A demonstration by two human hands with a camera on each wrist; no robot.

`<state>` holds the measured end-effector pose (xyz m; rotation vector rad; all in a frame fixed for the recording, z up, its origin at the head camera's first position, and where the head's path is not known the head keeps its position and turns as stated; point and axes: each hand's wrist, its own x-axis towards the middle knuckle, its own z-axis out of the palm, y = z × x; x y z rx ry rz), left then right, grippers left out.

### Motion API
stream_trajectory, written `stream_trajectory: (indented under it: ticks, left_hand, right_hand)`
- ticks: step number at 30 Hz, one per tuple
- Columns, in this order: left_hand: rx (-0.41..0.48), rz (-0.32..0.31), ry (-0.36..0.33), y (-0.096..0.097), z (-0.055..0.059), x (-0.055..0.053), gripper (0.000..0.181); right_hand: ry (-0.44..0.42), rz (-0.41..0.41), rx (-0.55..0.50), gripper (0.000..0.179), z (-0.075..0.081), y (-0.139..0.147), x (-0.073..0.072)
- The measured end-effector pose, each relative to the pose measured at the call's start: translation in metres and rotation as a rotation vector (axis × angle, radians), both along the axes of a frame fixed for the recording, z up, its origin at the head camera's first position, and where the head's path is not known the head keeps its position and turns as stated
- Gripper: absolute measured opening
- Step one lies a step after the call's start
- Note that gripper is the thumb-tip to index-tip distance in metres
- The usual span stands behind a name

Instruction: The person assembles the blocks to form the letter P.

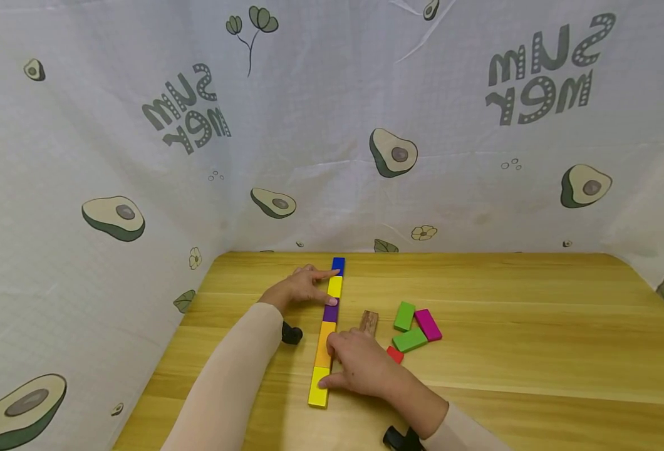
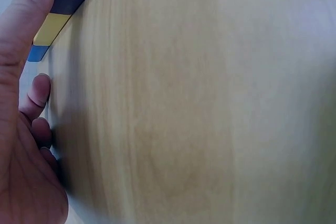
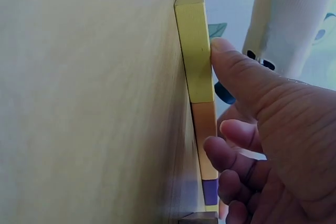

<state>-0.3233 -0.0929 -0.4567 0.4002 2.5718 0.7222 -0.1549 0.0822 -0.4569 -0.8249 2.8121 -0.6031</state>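
Note:
Flat blocks lie end to end in one straight row: blue (image 1: 339, 262), yellow (image 1: 335, 287), purple (image 1: 331, 314), orange (image 1: 323, 346) and a nearer yellow block (image 1: 317, 399). My left hand (image 1: 302, 287) reaches in from the left, its index fingertip on the blue block near the yellow one and its thumb tip on the purple block. From the right, my right hand (image 1: 360, 363) rests its thumb on the nearer yellow block, with its index finger at the orange one. The right wrist view shows that thumb against the top of the yellow block (image 3: 194, 51).
Right of the row lie a brown wood-grain block (image 1: 369, 322), two green blocks (image 1: 404, 316), a magenta block (image 1: 428, 325) and a red block (image 1: 395, 355), partly hidden. A printed cloth (image 1: 332, 175) hangs behind the wooden table (image 1: 535, 351). Black devices show at both wrists.

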Motion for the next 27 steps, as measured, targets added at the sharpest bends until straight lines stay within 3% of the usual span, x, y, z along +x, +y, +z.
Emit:
stream_trajectory:
  ticks: [8,13,27]
  left_hand:
    - [0.005,-0.013,0.000,-0.001,0.000,0.000,0.080]
    - [0.004,-0.005,-0.002,0.000,-0.001,-0.001,0.079]
    - [0.034,-0.002,-0.007,-0.002,-0.003,-0.002,0.080]
  right_hand:
    - [0.016,-0.009,0.002,0.048,0.001,0.001,0.001]
    - [0.018,-0.028,-0.053,0.047,0.003,0.006,-0.004]
    - [-0.082,-0.338,-0.210,0.030,0.025,0.057,-0.031]
